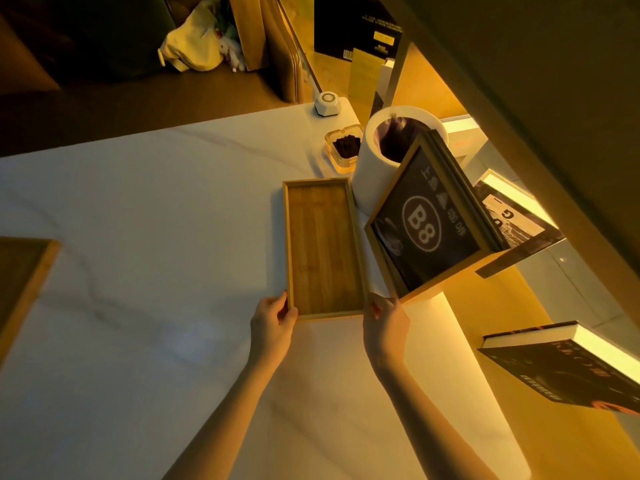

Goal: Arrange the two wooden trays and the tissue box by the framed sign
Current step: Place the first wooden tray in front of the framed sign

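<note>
A long, empty wooden tray (323,247) lies flat on the white marble table, right beside the framed sign (429,220), a dark "B8" board in a wooden frame that leans back. My left hand (273,323) grips the tray's near left corner, thumb over the rim. At the near right corner my right hand (384,323) holds the tray, close to the sign's lower edge. A second wooden tray (24,282) shows partly at the far left edge of the table. I see no tissue box.
Behind the sign stands a white cylindrical bin (381,157) with a dark liner. A glass ashtray (344,148) and a small white call button (327,103) sit near the table's far corner. Books (568,368) lie on lit shelves at the right.
</note>
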{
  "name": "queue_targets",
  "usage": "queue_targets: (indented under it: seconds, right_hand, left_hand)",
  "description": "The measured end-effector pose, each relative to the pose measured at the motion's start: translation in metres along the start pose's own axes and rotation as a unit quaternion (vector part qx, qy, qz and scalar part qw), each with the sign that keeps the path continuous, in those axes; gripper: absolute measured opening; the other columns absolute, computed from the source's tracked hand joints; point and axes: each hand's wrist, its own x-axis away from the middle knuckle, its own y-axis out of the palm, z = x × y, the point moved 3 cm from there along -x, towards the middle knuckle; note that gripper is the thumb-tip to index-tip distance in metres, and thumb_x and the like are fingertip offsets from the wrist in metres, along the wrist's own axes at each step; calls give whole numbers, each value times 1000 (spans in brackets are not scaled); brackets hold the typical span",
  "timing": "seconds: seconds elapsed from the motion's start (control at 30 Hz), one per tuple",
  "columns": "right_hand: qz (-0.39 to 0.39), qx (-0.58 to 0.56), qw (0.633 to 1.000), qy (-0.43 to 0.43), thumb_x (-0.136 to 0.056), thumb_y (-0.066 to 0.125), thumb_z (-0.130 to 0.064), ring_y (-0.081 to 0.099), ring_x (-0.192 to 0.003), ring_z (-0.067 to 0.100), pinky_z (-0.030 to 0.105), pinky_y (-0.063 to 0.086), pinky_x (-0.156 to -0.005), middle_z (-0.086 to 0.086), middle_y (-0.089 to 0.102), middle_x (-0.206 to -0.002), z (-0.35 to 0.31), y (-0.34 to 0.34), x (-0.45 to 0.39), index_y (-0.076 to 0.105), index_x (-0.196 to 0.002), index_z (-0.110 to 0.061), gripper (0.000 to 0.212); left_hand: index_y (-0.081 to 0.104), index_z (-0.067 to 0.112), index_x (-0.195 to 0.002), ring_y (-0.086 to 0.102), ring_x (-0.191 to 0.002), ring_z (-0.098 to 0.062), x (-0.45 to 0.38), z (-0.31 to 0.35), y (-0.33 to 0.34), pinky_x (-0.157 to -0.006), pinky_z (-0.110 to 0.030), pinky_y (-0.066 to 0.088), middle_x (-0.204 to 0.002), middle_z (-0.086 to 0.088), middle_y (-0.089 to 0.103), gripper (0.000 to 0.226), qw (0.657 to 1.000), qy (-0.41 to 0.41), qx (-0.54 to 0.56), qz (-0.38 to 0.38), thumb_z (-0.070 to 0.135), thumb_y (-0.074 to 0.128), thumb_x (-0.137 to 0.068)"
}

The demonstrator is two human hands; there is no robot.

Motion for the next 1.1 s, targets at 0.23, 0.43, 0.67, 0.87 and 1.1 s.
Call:
queue_targets:
  seconds: [0.23, 0.43, 0.67, 0.87, 1.1]
  right_hand:
    - [15, 159, 960, -228, -75, 71, -8, 64, -102, 34, 41, 53, -85, 15, 68, -112, 8, -1, 38, 62, -113, -6, 40]
    - [-82, 311, 913, -251, -95, 16, -38, 28, -134, 24, 37, -1, -111, 6, 40, -145, 31, 14, 53, 32, -138, -15, 51]
    - [-101, 315, 915, -230, -95, 0, -39, 26, -135, 25, 35, -1, -110, 8, 40, -145, 37, 7, 43, 34, -137, -13, 60]
    - [-104, 302, 917, -238, -95, 2, -38, 27, -134, 25, 34, -2, -111, 9, 40, -145, 43, -2, 35, 31, -138, -12, 58]
    - [-99, 316, 910, -248, -96, 2, -37, 28, -133, 25, 41, 7, -118, 9, 44, -142, 50, -12, 24, 35, -137, -13, 58]
  left_hand:
    - [37, 4, -132, 50, -119, -35, 42, -9, 14, -90, -38, 47, -135, -22, 47, 58, 973, 142, -178, 24, 16, 61, -80]
    - [12, 7, -138, 22, -131, -25, 50, -21, 30, -101, -42, 25, -147, -14, 25, 70, 964, 121, -236, -21, 39, 43, -83]
    - [8, 8, -135, 27, -132, -26, 51, -15, 35, -102, -39, 26, -146, -10, 19, 69, 958, 141, -246, -33, 37, 42, -83]
    - [-3, 13, -134, 7, -134, -19, 56, -8, 45, -106, -34, 15, -145, -2, 1, 66, 963, 147, -219, -47, 40, 33, -85]
    - [-7, 16, -134, 1, -134, -16, 59, -5, 54, -106, -30, 12, -145, 0, -5, 65, 961, 154, -220, -59, 41, 31, -88]
